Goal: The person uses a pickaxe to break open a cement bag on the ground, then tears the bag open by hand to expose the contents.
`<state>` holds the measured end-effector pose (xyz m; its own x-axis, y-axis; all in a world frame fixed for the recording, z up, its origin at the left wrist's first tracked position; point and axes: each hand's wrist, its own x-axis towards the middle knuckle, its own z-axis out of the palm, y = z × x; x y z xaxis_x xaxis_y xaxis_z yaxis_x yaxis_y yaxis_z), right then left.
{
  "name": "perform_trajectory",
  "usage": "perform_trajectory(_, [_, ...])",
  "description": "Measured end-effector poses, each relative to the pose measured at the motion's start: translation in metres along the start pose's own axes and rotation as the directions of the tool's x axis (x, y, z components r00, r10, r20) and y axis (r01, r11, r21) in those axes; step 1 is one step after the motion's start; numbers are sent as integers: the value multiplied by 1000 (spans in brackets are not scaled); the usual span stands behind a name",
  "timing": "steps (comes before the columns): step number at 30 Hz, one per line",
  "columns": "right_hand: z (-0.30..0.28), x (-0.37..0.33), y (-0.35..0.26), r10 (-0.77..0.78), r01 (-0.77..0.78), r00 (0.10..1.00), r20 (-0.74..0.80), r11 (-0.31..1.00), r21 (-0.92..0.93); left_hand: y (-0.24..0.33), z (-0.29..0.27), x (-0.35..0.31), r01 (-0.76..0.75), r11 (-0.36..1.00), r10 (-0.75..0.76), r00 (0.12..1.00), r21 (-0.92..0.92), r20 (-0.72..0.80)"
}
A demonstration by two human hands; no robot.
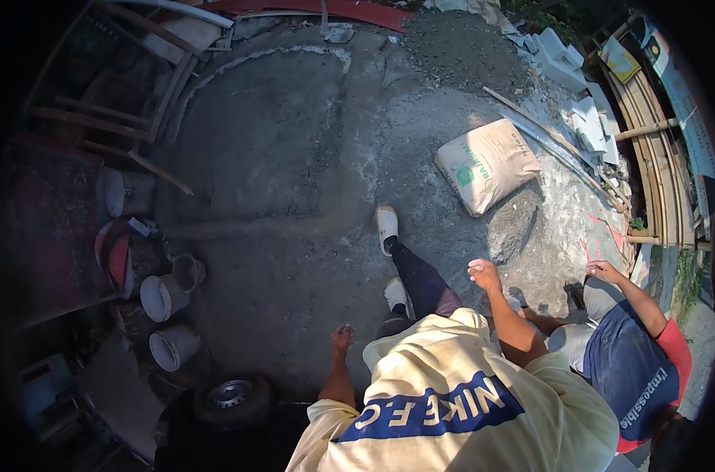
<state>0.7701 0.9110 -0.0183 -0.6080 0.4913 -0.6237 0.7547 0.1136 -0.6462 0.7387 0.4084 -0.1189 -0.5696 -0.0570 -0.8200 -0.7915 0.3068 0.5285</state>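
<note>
My left hand (342, 339) hangs in shade over the grey ground, its fingers loosely bent and a little apart, with nothing seen in it. My right hand (484, 274) is in sunlight, its fingers curled in, and no object shows in it. Nearest to the right hand lies a grey rock (513, 226). Beside that rock a full pale-brown paper sack (489, 166) with green print lies on the ground. My white shoes (386, 223) stand one ahead of the other, the front one short of the sack and to its left.
At right a person in a blue-and-red shirt (631, 370) sits low with an arm out. Buckets (163, 297) and a wheel (233, 396) stand at left. Gravel (460, 51), white block pieces (558, 63), long strips (558, 149) and bamboo slats (648, 157) lie farther off.
</note>
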Motion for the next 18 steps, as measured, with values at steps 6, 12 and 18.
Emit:
perform_trajectory(6, [18, 78, -56, 137, -137, 991, -3, 991, -2, 83, -20, 56, -249, 916, 252, 967, 314, 30])
perform_trajectory(12, [19, 163, -142, 275, -269, 960, -50, 958, 100, 317, -17, 85, -309, 899, 322, 947, 311, 11])
perform_trajectory(18, [32, 240, -278, 66, -46, 997, -49, 940, 338, 536, -45, 131, -274, 931, 274, 961, 241, 35])
